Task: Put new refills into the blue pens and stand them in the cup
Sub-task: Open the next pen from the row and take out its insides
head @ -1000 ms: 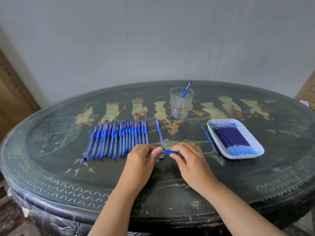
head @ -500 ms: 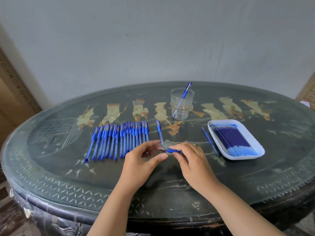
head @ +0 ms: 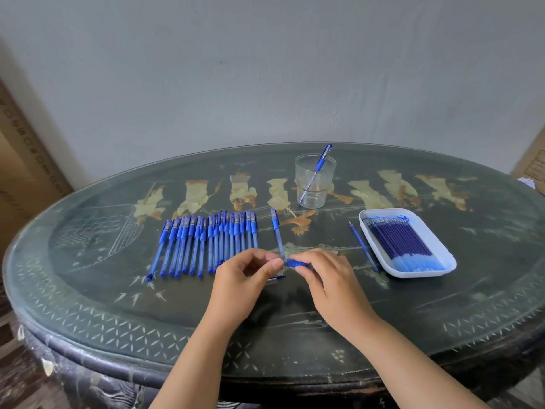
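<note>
My left hand and my right hand meet over the table's middle, both pinching one blue pen; its blue grip section shows between the fingertips. A pen barrel with cap lies just beyond the hands. A small blue piece lies under my left hand. A row of several blue pens lies to the left. A clear cup at the back holds one blue pen. A white tray of blue refills sits on the right, with a loose refill beside it.
The dark oval table has a glass top with pale painted figures. A grey wall stands behind it. Cardboard boxes stand at the far left and far right edges.
The hands have stayed together at the pen, fingers shifting slightly. My left thumb has moved up against the pen's end. Nothing else on the table has moved.
</note>
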A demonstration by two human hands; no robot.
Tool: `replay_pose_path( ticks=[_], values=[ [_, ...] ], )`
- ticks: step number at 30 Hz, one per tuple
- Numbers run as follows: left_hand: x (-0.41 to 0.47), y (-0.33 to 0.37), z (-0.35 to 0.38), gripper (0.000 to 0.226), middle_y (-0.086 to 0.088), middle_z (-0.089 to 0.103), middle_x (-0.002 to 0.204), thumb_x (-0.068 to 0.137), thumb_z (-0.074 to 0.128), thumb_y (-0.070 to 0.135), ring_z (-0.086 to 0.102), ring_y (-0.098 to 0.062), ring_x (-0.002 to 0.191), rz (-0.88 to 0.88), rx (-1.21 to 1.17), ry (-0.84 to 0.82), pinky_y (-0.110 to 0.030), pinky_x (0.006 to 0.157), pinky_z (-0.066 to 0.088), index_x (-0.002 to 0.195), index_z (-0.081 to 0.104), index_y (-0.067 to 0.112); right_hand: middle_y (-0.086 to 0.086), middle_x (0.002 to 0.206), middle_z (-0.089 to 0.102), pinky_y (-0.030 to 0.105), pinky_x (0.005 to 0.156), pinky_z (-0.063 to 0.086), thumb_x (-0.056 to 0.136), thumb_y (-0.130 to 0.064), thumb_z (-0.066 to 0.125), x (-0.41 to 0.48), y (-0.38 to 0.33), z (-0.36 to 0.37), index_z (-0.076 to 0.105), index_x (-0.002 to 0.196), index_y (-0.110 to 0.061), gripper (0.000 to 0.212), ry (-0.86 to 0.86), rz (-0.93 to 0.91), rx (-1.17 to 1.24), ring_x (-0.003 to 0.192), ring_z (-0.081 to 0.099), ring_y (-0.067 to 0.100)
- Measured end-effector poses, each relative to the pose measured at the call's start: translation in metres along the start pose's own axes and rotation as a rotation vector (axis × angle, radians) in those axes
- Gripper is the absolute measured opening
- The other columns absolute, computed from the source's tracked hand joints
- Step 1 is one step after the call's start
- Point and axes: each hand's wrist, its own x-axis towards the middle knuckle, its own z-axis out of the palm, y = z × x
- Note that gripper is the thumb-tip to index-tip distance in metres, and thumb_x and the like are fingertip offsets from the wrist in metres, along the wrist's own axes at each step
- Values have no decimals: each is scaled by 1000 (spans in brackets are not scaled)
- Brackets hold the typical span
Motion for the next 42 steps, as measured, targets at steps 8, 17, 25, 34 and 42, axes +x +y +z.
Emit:
replay_pose_path(
  ticks=[8, 17, 25, 34, 42],
  values=[
    [-2, 3, -2, 34, -1, 76, 92, 76, 78, 11, 71, -11, 86, -75, -154, -48, -20, 76, 55, 108, 70, 19, -14, 103, 66, 28, 78, 46, 97, -32, 45, 0, 0, 0, 65, 109, -23, 25, 9, 4, 1, 92, 60, 6],
    [-1, 4, -5, 9, 4, 74, 78, 82, 74, 18, 66, -4, 71, -41, -114, 106, -12, 67, 50, 88, 72, 13, -14, 102, 67, 34, 77, 50, 98, -32, 47, -2, 2, 2, 65, 108, -22, 23, 55, -3, -3, 91, 62, 8],
    [-6, -7, -24, 17, 8, 73, 79, 79, 77, 5, 66, -8, 73, 66, 232, 20, -17, 73, 53, 81, 75, 22, -12, 101, 66, 36, 79, 51, 97, -27, 48, -2, 8, 2, 65, 110, -21, 22, 113, 63, -4, 90, 62, 8],
    [-7, -8, -18, 23, 13, 67, 75, 75, 80, 11, 59, -1, 71, 113, 463, -93, -7, 64, 44, 85, 66, 26, -13, 103, 66, 38, 79, 51, 93, -15, 60, -2, 7, 1, 66, 112, -20, 20, 113, 54, -15, 91, 62, 8],
    [-7, -8, -19, 16, 15, 64, 78, 76, 82, 16, 59, 4, 80, 167, 513, -102, -5, 67, 43, 87, 73, 25, -13, 102, 67, 37, 78, 51, 94, -19, 59, -1, 2, -1, 66, 111, -21, 19, 109, 49, -17, 89, 62, 7]
  ],
)
